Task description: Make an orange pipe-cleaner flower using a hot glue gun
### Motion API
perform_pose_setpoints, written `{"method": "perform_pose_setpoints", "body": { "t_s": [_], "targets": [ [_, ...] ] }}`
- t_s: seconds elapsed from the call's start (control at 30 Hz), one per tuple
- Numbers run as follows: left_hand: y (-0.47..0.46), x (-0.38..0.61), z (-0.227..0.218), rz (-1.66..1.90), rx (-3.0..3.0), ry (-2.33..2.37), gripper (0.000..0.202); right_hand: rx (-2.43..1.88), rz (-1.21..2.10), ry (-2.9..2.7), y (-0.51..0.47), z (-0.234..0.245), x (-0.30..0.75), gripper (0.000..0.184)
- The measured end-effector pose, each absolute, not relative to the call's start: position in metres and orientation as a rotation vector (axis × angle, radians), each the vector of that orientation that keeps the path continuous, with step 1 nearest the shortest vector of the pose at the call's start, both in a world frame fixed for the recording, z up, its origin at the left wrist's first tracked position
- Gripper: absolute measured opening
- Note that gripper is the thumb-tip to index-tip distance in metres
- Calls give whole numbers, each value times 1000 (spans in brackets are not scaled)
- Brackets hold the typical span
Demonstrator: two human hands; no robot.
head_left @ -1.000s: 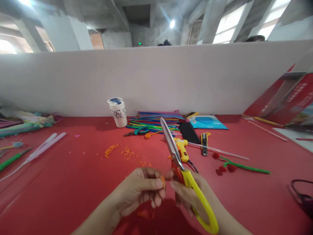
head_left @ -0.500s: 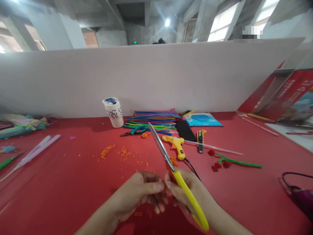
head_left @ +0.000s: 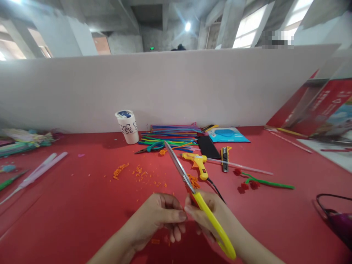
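Observation:
My right hand [head_left: 210, 211] is closed around the yellow-handled scissors [head_left: 213, 222], whose closed blades point up and away to the left. My left hand [head_left: 165, 216] is closed in a pinch beside it, the fingertips of both hands almost touching. Whatever lies between the left fingertips is too small to make out. Just beyond the hands lies a small pile of orange pieces [head_left: 194, 180], partly behind the blades. Orange clippings [head_left: 140, 171] are scattered on the red tabletop [head_left: 96, 205] to the left.
A yellow glue gun [head_left: 196, 161] with a clear stick and a black cord lies beyond my right hand. Behind it are a black phone [head_left: 208, 146], a utility knife [head_left: 224, 159], pipe cleaners [head_left: 170, 135], pliers [head_left: 150, 147] and a white cup [head_left: 128, 126]. Red-and-green pipe-cleaner stems [head_left: 268, 182] lie right.
My left fingertips have shifted slightly and pinch more tightly. The scissors have tilted a little to the left, showing more of the orange pile. The other things stay where they were.

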State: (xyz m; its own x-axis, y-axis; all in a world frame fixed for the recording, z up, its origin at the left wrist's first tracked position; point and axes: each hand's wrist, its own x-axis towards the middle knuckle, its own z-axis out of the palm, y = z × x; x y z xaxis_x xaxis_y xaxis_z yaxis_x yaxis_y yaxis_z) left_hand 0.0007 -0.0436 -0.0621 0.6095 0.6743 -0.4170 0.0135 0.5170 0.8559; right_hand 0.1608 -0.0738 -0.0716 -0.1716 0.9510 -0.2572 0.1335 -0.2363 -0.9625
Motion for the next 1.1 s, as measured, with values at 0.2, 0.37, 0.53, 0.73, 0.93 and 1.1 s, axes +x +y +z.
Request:
{"method": "perform_pose_setpoints", "body": {
  "t_s": [0.2,0.37,0.53,0.73,0.93,1.1],
  "targets": [
    [-45,4,-65,493,1038,813,16,-1369,1446,-1349,-78,-75,157,3],
    [-41,0,-61,493,1214,901,17,-1525,1292,-1265,-69,-70,167,8],
    [-25,-13,-65,579,1663,1192,27,-1763,881,-1317,-39,-68,191,12],
    [-8,-26,-69,719,2053,1410,32,-1832,780,-1311,-26,-73,206,15],
    [-6,-30,-70,634,2110,1393,14,-1768,862,-1332,-39,-69,198,20],
    [-17,-23,-70,326,2234,1278,12,-1735,980,-1378,-48,-73,185,21]
  ]
}}
